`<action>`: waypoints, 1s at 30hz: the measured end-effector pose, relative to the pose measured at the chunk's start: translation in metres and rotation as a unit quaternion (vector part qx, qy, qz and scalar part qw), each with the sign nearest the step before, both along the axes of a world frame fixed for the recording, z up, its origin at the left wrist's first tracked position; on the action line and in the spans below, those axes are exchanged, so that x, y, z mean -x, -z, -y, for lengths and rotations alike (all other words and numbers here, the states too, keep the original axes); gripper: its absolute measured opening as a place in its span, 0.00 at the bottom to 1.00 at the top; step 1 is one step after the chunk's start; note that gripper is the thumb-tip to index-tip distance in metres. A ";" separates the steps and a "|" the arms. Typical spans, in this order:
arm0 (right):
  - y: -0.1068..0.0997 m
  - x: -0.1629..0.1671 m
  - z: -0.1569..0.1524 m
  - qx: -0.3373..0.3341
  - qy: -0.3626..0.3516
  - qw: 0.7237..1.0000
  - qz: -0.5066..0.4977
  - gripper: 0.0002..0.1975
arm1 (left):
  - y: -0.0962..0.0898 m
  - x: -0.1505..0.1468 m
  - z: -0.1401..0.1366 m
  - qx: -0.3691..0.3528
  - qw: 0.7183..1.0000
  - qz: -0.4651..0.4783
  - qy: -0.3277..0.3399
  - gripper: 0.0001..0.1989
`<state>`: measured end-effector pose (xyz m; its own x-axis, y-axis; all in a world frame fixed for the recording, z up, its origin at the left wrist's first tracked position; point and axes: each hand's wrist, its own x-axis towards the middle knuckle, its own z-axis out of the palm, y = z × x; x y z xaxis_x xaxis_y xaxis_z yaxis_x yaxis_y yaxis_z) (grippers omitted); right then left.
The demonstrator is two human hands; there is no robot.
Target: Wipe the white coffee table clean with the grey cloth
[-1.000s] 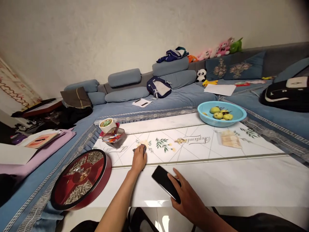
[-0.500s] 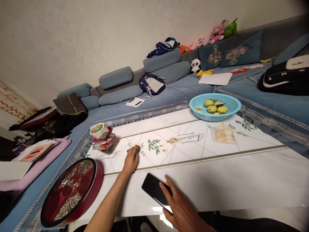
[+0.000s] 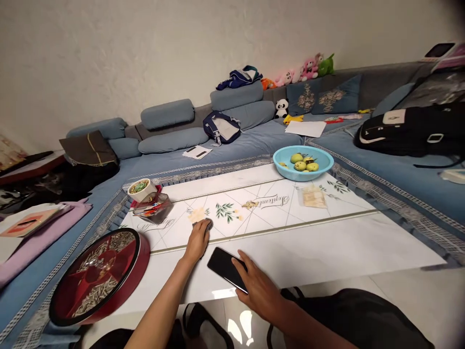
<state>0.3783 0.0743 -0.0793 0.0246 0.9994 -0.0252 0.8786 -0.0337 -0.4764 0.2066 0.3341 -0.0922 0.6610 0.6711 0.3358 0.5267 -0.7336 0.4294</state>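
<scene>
My left hand (image 3: 198, 241) rests on the white patterned table, just below a printed yellow flower. Its fingers are curled together, and a small dark grey thing (image 3: 208, 223) shows at the fingertips; I cannot make out its kind. Near the table's front edge my right hand (image 3: 258, 288) grips a black smartphone (image 3: 225, 267) by its right end, with fingers over the far side and thumb at the near side. The phone lies screen up, at or just above the tabletop (image 3: 308, 252); any gap is hard to judge.
Left of my arm sits a round red snack box (image 3: 98, 276) with a dark rim. Behind it stand a potted succulent (image 3: 140, 188) and a dark translucent holder (image 3: 154, 208). A blue basin (image 3: 303, 167) of green fruit and a toothpick box (image 3: 313, 197) are farther right. A blue sofa (image 3: 174, 165) borders the table.
My left hand has drawn back toward the near edge, uncovering the printed yellow flower. The right hand still has the phone. The camera view has levelled and shifted.
</scene>
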 end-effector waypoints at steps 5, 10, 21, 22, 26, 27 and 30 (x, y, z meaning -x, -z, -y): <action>-0.005 -0.008 0.016 -0.105 -0.004 0.994 -0.024 0.40 | 0.007 0.074 0.041 -0.053 0.989 0.017 -0.140 0.19; -0.096 -0.008 -0.062 -0.254 0.030 0.967 0.014 0.33 | 0.006 0.067 0.047 -0.108 0.974 -0.001 -0.201 0.20; -0.065 -0.018 -0.080 0.006 0.053 0.998 0.014 0.31 | -0.008 0.018 -0.028 -0.027 0.966 -0.001 -0.257 0.15; -0.058 -0.022 -0.070 -0.008 0.067 0.998 -0.008 0.33 | -0.009 0.001 -0.039 -0.018 0.969 0.003 -0.245 0.14; -0.074 -0.010 -0.109 -0.094 0.090 0.986 -0.100 0.33 | -0.007 -0.041 -0.042 -0.008 0.991 0.012 -0.132 0.16; -0.083 0.002 -0.136 -0.112 0.091 0.981 -0.132 0.31 | -0.004 -0.038 -0.034 -0.010 0.994 0.012 -0.106 0.17; -0.102 0.056 -0.229 -0.045 0.108 0.945 -0.305 0.18 | 0.006 0.000 -0.006 -0.018 0.998 0.009 -0.062 0.20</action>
